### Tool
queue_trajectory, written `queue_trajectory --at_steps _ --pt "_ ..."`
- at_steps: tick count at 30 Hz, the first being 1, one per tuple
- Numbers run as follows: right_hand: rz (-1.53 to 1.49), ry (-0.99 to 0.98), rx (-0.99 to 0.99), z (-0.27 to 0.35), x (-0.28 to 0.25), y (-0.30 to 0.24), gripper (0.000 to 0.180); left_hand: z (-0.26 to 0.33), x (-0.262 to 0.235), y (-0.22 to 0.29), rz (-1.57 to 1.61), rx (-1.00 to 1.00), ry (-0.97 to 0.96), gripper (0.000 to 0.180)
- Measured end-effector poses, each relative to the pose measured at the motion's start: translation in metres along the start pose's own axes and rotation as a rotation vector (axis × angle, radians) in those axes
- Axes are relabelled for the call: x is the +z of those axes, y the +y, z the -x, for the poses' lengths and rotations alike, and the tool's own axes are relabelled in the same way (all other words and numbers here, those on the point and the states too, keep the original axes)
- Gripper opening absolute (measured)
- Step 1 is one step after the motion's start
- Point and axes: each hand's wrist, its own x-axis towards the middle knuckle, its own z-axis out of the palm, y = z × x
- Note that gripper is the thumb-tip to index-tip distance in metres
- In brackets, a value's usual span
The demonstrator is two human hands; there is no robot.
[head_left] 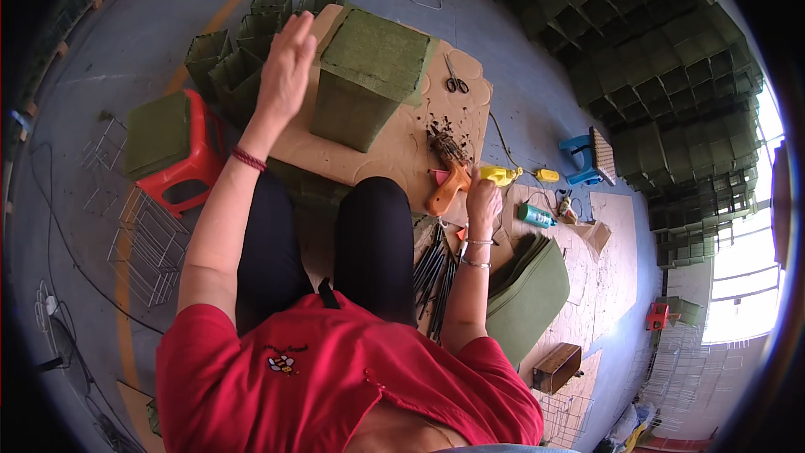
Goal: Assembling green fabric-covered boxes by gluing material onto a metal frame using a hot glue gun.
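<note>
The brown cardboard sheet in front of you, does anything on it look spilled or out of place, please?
Yes: dark crumbly debris is scattered across the brown cardboard sheet, just beyond the orange glue gun beside your right hand. It looks like loose spilled bits. The tall green felt-covered box stands upright, and the small scissors lie flat.

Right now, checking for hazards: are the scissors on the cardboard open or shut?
Shut: the scissors lie flat on the cardboard, blades together.
</note>
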Motion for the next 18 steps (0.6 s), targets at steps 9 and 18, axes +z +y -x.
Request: queue_trajectory --at_steps 9,18 --pt "-0.581 0.452 -0.911 0.013 -0.091 -0.180 0.046 -0.016 0.029 0.008 -0.492 0.286 -0.257 0.059" --pt "-0.362 0.530 -1.065 0.001 -0.047 -0.223 0.045 -0.012 0.018 0.007 -0.423 0.484 -0.380 0.052"
